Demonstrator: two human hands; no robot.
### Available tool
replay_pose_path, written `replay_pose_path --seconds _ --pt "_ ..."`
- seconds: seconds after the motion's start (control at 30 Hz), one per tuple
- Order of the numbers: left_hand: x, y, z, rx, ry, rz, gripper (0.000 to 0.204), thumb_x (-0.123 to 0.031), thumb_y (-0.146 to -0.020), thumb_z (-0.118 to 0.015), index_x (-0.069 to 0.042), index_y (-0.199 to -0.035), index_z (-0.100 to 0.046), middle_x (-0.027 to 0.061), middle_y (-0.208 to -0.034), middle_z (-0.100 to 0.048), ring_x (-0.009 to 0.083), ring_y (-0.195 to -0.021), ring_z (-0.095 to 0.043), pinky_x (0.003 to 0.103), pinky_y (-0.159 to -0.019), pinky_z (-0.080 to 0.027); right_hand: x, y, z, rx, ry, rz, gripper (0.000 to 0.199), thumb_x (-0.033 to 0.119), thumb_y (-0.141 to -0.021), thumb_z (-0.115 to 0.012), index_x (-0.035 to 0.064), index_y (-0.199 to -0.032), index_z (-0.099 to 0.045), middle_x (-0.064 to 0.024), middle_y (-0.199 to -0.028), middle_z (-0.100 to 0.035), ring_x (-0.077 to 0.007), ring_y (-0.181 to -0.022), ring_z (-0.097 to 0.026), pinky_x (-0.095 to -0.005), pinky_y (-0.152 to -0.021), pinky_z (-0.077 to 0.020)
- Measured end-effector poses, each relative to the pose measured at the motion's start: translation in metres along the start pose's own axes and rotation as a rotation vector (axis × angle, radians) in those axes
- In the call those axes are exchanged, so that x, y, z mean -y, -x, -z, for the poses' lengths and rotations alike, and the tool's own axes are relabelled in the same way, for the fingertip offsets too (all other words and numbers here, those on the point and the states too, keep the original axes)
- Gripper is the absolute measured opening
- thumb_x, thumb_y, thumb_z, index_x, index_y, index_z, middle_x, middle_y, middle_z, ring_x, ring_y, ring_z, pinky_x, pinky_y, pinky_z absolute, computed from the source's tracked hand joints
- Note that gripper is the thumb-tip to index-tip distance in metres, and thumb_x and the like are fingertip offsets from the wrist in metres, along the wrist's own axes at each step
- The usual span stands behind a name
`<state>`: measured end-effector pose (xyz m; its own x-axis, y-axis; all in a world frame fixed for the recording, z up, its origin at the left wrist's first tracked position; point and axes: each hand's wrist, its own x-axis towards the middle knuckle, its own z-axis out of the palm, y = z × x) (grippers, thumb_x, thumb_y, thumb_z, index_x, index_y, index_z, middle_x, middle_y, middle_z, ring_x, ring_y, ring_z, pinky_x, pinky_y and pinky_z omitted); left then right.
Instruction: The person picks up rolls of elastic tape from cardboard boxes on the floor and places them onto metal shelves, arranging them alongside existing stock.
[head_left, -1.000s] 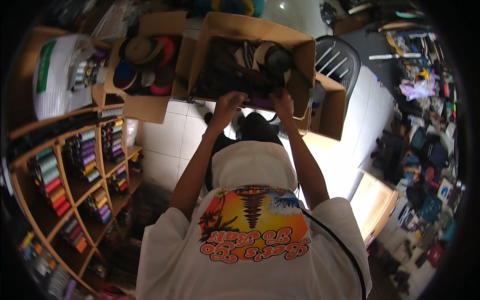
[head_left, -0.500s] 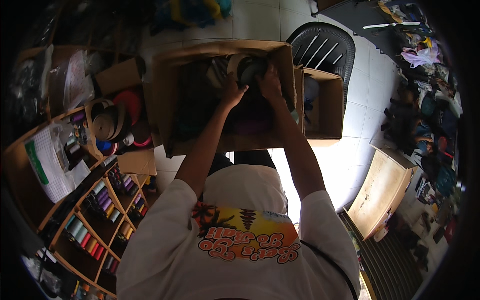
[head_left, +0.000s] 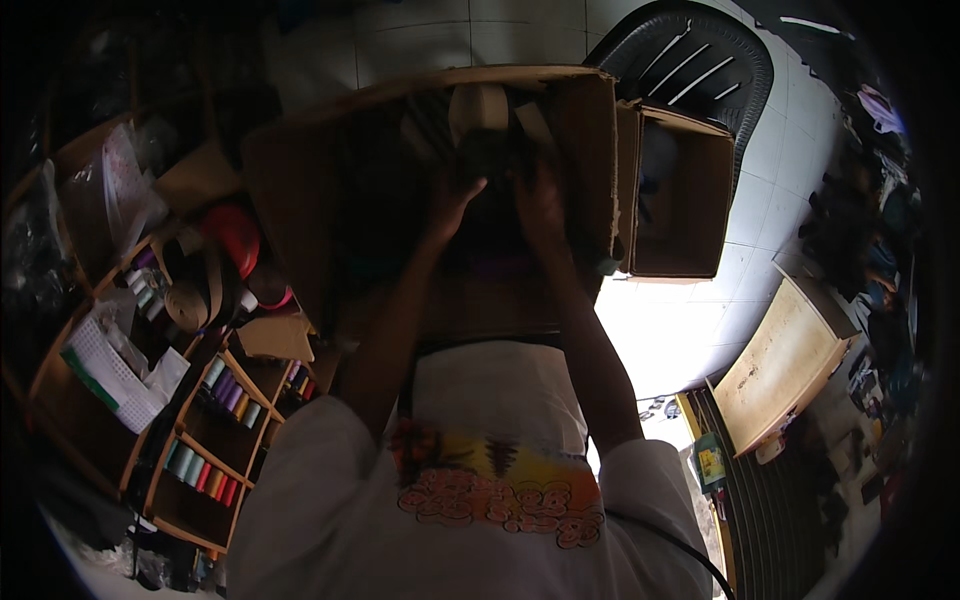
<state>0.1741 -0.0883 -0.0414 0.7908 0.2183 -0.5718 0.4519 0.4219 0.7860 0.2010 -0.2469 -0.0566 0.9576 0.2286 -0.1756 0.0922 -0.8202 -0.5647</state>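
Observation:
Both of my hands reach down into a large cardboard box [head_left: 609,150], where the light is dim. A dark roll [head_left: 484,158], seemingly of tape or webbing, sits between them. On its left side is my left hand [head_left: 454,208], thumb pointing inward. Against its right side curls my right hand [head_left: 541,208]; its fingers are partly lost in shadow. Just beyond the dark roll stands a cream-coloured roll [head_left: 478,108], with a pale flat strip [head_left: 534,124] to its right. What lies deeper in the box is too dark to make out.
A smaller open cardboard box [head_left: 690,190] adjoins the large one on the right, before a black slatted chair [head_left: 690,60]. On the left, wooden shelves [head_left: 215,440] hold thread spools, near a red roll [head_left: 232,240]. A light wooden panel [head_left: 785,365] stands at the right.
My hands have drawn slightly back toward me with the dark roll, and the cream roll shows more fully behind it. The view has shifted, and the box interior looks darker.

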Motion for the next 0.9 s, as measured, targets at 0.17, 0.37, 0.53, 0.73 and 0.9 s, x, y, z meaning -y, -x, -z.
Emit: replay_pose_path --seconds 0.17,0.37,0.53,0.73,0.9 --pt "-0.021 0.028 0.053 0.009 -0.326 0.207 0.066 -0.028 -0.067 -0.084 0.003 -0.117 -0.055 0.0151 -0.113 -0.061 0.0238 -0.106 -0.058 0.034 -0.091 -0.046 0.043 0.006 0.036 0.31 -0.288 -0.251 0.056 0.037 -0.087 -0.063 -0.0008 -0.125 -0.049 -0.0227 -0.124 -0.052 -0.0377 -0.115 -0.051 -0.0436 -0.098 -0.0404" --pt "-0.008 0.021 0.077 0.007 -0.521 0.188 0.08 -0.034 -0.064 -0.085 0.003 -0.125 -0.049 0.019 -0.123 -0.056 0.0277 -0.118 -0.052 0.038 -0.099 -0.042 0.027 0.01 0.011 0.566 -0.282 -0.255 0.051 0.035 -0.086 -0.065 -0.0022 -0.118 -0.054 -0.0218 -0.124 -0.053 -0.0379 -0.109 -0.055 -0.0429 -0.096 -0.0428" --pt "0.014 0.0 0.112 0.078 -0.66 0.218 0.091 -0.039 -0.067 -0.082 0.002 -0.135 -0.038 0.0209 -0.135 -0.045 0.0309 -0.126 -0.043 0.04 -0.106 -0.037 0.037 -0.055 -0.017 -0.046 -0.292 0.019 0.062 0.041 -0.082 -0.068 -0.0036 -0.123 -0.052 -0.0228 -0.122 -0.054 -0.0392 -0.105 -0.057 -0.045 -0.091 -0.0466" --pt "0.038 -0.001 0.104 0.093 -0.489 0.088 0.079 -0.041 -0.075 -0.076 0.001 -0.131 -0.039 0.0186 -0.127 -0.05 0.0316 -0.119 -0.048 0.041 -0.1 -0.04 0.064 -0.104 -0.046 -0.129 0.109 0.019 0.073 0.04 -0.075 -0.073 -0.0021 -0.126 -0.045 -0.0222 -0.116 -0.057 -0.0394 -0.106 -0.056 -0.0435 -0.088 -0.0486" --pt "0.02 0.011 0.081 0.072 -0.726 -0.068 0.065 -0.045 -0.082 -0.068 0.001 -0.121 -0.045 0.0183 -0.113 -0.055 0.0285 -0.107 -0.055 0.04 -0.09 -0.044 0.055 -0.094 -0.04 -0.097 0.042 0.081 0.066 0.026 -0.067 -0.077 -0.0013 -0.12 -0.047 -0.0219 -0.106 -0.061 -0.0415 -0.091 -0.061 -0.0488 -0.085 -0.0489"
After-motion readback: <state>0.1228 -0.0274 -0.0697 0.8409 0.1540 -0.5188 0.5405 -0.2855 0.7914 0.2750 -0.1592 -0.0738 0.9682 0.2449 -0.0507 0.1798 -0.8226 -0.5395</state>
